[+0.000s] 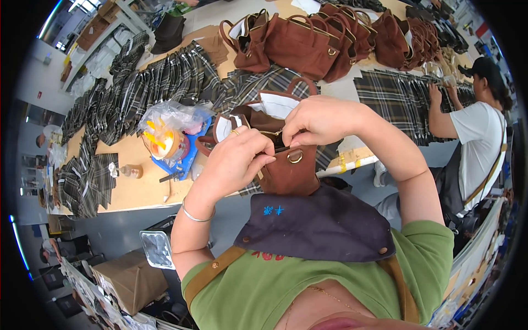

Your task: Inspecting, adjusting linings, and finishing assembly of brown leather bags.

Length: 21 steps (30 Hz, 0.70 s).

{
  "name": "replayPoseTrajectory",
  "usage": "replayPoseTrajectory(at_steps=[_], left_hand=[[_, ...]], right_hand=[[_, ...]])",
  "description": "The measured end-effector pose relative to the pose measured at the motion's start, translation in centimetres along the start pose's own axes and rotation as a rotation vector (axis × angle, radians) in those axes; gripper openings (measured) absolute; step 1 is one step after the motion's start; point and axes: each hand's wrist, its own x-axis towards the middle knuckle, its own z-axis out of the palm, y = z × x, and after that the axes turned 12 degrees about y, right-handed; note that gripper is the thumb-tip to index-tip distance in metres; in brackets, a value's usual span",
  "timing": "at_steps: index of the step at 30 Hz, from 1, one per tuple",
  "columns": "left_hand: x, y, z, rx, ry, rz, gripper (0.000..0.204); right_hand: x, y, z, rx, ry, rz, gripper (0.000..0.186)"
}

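A reddish-brown handbag [290, 175] stands at the table's front edge, close to my body, its top gaping and white pieces showing inside. My left hand [236, 159] pinches the bag's upper rim on the left, thumb against fingertips. Opposite it, my right hand [318, 122] is closed on the rim beside the brass zipper [270, 132]. A metal D-ring [295, 156] sits on the bag's end panel, just below my fingers. What exactly lies between the fingertips is too small to make out.
More brown handbags [301, 47] crowd the table's far side. Plaid fabric pieces [148, 82] lie in rows to the left, others [385, 99] to the right. A glue tub [175, 147] sits on a blue tray [190, 159] near a small bottle [131, 171]. A co-worker [478, 121] handles plaid pieces at right.
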Motion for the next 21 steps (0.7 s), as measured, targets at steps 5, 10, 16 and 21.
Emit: replayPoseTrajectory(at_steps=[5,10,16,21], left_hand=[[-0.3,0.3,0.2,-0.057,0.061,-0.053,0.014],[-0.4,-0.4,0.0,-0.05,-0.003,-0.009,0.012],[-0.6,-0.3,0.0,-0.039,-0.03,-0.019,0.01],[-1.0,-0.3,0.7,-0.038,0.008,-0.03,0.008]], right_hand=[[-0.2,-0.6,0.0,-0.046,0.009,-0.015,0.011],[-0.5,-0.5,0.4,-0.049,0.031,-0.077,0.011],[-0.7,-1.0,0.8,-0.071,0.063,-0.074,0.013],[-0.7,-1.1,1.0,-0.114,0.087,-0.074,0.014]])
